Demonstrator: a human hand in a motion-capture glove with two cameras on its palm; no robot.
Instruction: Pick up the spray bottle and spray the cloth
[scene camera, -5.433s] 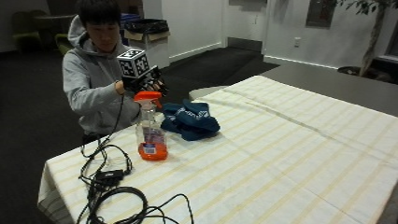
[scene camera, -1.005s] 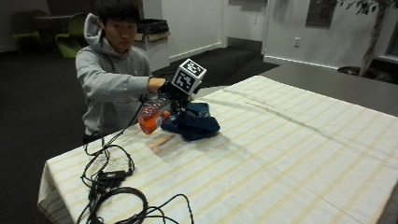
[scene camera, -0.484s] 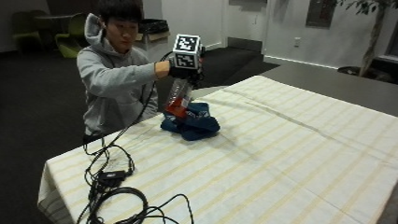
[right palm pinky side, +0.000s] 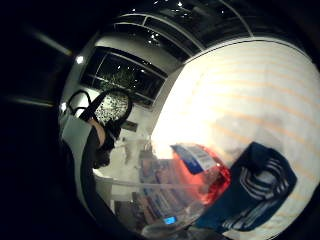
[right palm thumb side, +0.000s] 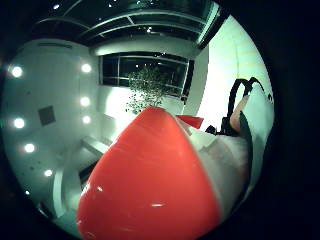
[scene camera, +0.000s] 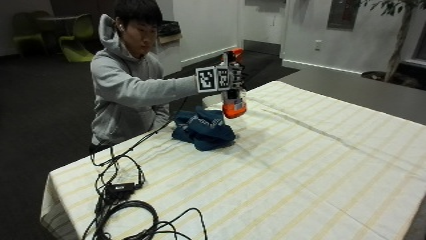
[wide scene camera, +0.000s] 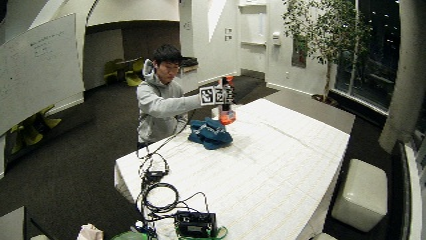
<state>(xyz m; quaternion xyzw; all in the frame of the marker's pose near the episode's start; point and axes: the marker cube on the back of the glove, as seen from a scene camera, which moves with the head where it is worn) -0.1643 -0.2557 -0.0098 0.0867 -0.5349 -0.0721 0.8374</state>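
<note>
In the outside view the person's gloved right hand (scene camera: 231, 75) grips the neck of the spray bottle (scene camera: 233, 104) and holds it upright in the air. The bottle has an orange head (scene camera: 235, 51) and orange liquid at its base. It hangs just beyond the crumpled blue cloth (scene camera: 203, 130), which lies on the table, and above it. The wide outside view shows the same: hand (wide scene camera: 228, 94), bottle (wide scene camera: 227, 116), cloth (wide scene camera: 210, 134). The little finger side palm view looks down the clear bottle (right palm pinky side: 200, 182) to the cloth (right palm pinky side: 257, 187). The orange head (right palm thumb side: 150, 185) fills the thumb side palm view.
A white tablecloth with yellow stripes covers the table (scene camera: 319, 165). Black cables and a small box (scene camera: 120, 192) lie at its near left corner. A black device (wide scene camera: 195, 223) sits at the near table end. The person stands at the far left side.
The bottle stood on the table 5.4 s ago. Over the last second the hand swung it from a tilt low beside the cloth to upright, past the cloth's far side.
</note>
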